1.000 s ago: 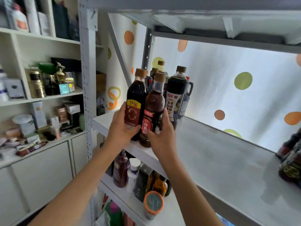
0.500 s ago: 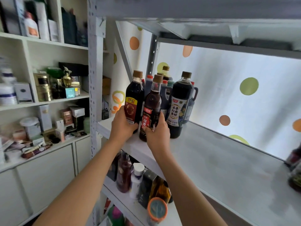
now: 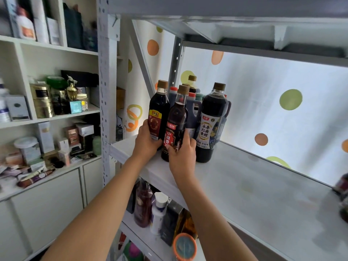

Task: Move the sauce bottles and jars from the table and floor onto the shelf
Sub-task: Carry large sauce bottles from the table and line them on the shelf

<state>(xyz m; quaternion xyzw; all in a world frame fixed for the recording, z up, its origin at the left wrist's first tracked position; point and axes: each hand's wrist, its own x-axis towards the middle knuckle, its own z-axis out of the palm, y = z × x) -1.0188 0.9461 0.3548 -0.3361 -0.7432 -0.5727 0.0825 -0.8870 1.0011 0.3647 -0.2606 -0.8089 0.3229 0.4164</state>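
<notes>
A: So, where do the two bottles stand now?

B: Both sit at the left end of the shelf [image 3: 244,185], a little left of the frame's centre. A second ago the pair looked tilted and partly lifted; now the yellow-labelled bottle [image 3: 157,112] and the red-labelled bottle [image 3: 175,125] appear upright with their bases down on the board, pushed back against the cluster behind them.

A: And the hands?

B: The left hand [image 3: 146,143] wraps the lower part of the yellow-labelled bottle, fingers around its left side. The right hand [image 3: 181,154] clasps the base of the red-labelled one, just beside the big vinegar bottle [image 3: 211,123]. Neither has let go.

A: What does that mean for the job?

B: I'd judge these two are as good as placed; only the release is left. The right of the shelf is mostly bare, with a few blurred bottles at the frame's right edge, so there is room for more.
</notes>
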